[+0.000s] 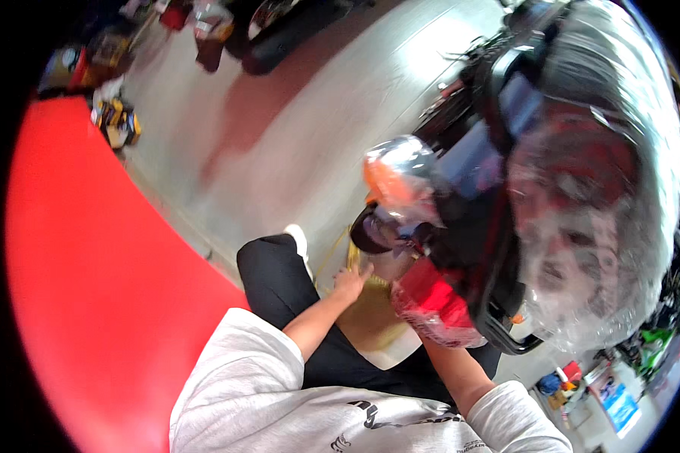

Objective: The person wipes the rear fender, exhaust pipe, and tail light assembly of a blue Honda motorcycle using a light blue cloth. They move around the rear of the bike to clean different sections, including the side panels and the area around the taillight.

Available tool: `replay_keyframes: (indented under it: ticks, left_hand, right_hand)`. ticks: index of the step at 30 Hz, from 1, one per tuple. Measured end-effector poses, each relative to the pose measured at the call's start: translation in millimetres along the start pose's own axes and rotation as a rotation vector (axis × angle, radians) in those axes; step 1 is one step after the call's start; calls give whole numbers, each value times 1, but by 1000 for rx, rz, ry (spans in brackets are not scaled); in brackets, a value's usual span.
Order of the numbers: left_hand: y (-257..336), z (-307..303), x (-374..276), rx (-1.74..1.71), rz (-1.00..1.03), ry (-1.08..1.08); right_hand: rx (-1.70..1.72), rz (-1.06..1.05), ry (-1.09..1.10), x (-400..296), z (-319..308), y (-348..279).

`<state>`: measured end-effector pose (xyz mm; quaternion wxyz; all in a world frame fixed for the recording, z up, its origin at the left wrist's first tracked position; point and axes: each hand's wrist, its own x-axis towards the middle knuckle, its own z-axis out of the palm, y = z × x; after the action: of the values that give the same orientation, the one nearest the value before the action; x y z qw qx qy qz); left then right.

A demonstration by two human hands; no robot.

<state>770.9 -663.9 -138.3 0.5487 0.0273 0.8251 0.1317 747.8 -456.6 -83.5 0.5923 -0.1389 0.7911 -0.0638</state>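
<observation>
My left hand (350, 284) reaches forward between my knees, with some fingers apart, beside a yellow strip-like thing (353, 255). Blur hides whether it grips anything. Below it lies a yellowish-brown surface with a pale edge (394, 358), too blurred to name. My right forearm (456, 371) runs under the red tail lamp (436, 294) of a motorcycle, which hides my right hand. Clear plastic film wraps the lamp and the orange turn signal (388, 175). The motorcycle's seat (578, 226) is also under clear film, with a black grab rail (496, 317) around it.
A large red surface (90, 255) curves along my left. Across the grey floor (283, 147), a dark wheel (260, 54) stands at the top. A yellow-and-black item (116, 122) lies at the red surface's far end. Several small items and a blue-and-white sheet (617, 405) are low right.
</observation>
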Motion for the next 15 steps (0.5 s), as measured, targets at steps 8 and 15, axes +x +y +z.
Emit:
replay_keyframes:
  ticks: [8, 15]
  left_hand:
    - [-28, 24, 90, 627, 647, -4]
    - [-21, -24, 96, 661, 691, -177]
  right_hand:
    - [-480, -386, 310, 58, 9, 2]
    - [-479, -346, 363, 120, 18, 22]
